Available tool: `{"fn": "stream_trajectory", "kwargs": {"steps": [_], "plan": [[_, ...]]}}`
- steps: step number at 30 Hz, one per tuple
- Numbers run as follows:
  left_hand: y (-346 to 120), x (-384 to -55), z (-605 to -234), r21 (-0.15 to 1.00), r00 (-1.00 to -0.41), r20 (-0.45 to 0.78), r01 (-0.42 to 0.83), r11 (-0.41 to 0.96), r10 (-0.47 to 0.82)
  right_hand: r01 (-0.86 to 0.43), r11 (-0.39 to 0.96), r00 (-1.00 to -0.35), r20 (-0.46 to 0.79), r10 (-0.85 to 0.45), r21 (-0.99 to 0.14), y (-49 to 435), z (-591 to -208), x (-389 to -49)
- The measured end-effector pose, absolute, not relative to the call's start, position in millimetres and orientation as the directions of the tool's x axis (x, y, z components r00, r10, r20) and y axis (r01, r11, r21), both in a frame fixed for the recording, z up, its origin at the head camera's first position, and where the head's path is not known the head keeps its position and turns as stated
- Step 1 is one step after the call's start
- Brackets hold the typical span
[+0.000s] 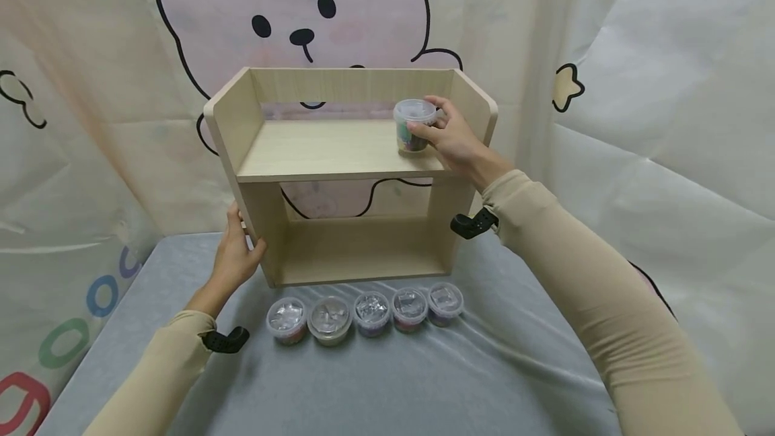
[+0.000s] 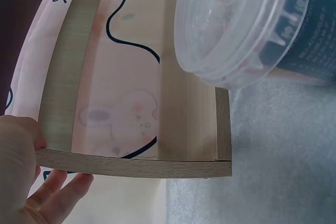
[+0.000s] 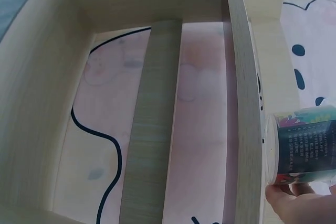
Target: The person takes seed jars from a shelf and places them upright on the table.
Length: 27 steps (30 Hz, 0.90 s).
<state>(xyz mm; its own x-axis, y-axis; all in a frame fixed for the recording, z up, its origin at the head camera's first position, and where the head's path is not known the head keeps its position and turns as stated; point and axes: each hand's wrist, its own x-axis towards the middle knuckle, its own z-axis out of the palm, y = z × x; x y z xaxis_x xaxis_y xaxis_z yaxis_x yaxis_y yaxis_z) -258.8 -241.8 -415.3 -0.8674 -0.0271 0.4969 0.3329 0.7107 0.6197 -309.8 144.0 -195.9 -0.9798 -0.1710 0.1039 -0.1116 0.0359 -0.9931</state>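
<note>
My right hand (image 1: 457, 136) grips a clear lidded plastic tub (image 1: 414, 128) by its side, at the right end of the upper board of a small wooden shelf (image 1: 321, 150). The right wrist view shows that tub's dark printed label (image 3: 307, 148) and the fingers (image 3: 302, 203) curled beside its base. On the other side, my left hand (image 1: 236, 251) grips the left side panel of the shelf. In the left wrist view the panel's edge (image 2: 136, 167) runs between the thumb and the fingers, which lie behind it.
Several more lidded tubs (image 1: 329, 319) stand in a row on the grey cloth-covered table (image 1: 387, 382), just in front of the shelf. One tub (image 2: 236, 30) looms close in the left wrist view. A printed curtain (image 1: 363, 12) hangs behind the shelf.
</note>
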Motion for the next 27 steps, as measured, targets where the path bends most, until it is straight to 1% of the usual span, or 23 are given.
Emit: {"fn": "stream_trajectory", "kwargs": {"steps": [14,22,27], "plan": [[-243,-259,-417,0.636,-0.873,0.486,0.322,0.701,-0.039,-0.160,0.042,-0.953,0.143,-0.266,-0.986,153,-194,-284],[-244,-259,-417,0.634,-0.875,0.484,0.322,0.704,-0.036,-0.162,0.148,-0.948,0.112,-0.299,-0.976,161,-194,-266],[-245,-259,-416,0.629,-0.869,0.494,0.331,0.704,-0.033,-0.186,0.151,-0.938,0.129,-0.323,-0.971,165,-198,-257]]}}
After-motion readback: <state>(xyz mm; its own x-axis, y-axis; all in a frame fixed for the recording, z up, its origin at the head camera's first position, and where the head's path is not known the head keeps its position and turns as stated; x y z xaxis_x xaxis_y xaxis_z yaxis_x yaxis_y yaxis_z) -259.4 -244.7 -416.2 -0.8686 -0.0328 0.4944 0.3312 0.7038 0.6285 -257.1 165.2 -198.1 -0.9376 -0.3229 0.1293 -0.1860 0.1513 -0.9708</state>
